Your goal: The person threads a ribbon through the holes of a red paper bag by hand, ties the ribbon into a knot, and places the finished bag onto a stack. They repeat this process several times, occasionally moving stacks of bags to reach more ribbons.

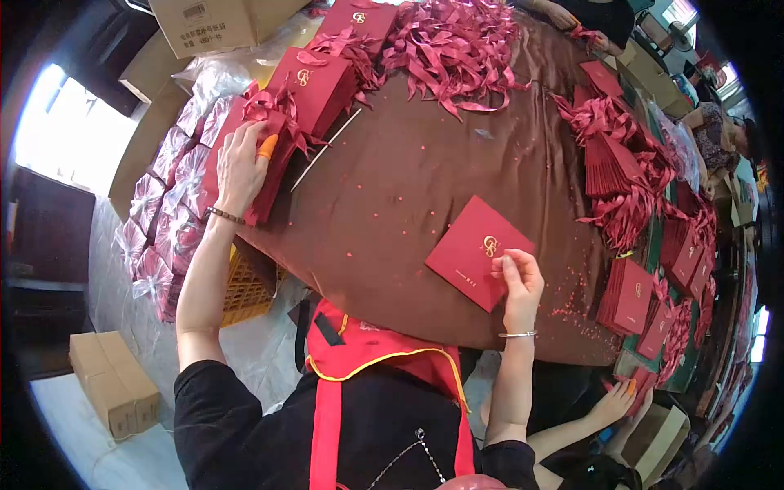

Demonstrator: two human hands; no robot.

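A flat red bag (464,255) with a gold logo lies on the brown cloth (376,220), turned at an angle. Over its right corner is my right hand (521,278), thumb and fingertips pressed together; whatever they may pinch is too small to make out. My left hand (243,163), an orange cover on one finger, rests on a stack of red bags (273,175) with ribbon handles at the table's left edge. Its fingers are bent over the top of the stack, touching the bags and ribbons. More upright red bags (312,90) stand just behind.
A heap of red ribbons (453,49) lies at the far side. Stacked bags (612,167) line the right side. Plastic-wrapped bundles (167,204) and a yellow crate (247,286) are left. Co-workers' hands (616,404) are at lower right, others (576,24) at the top.
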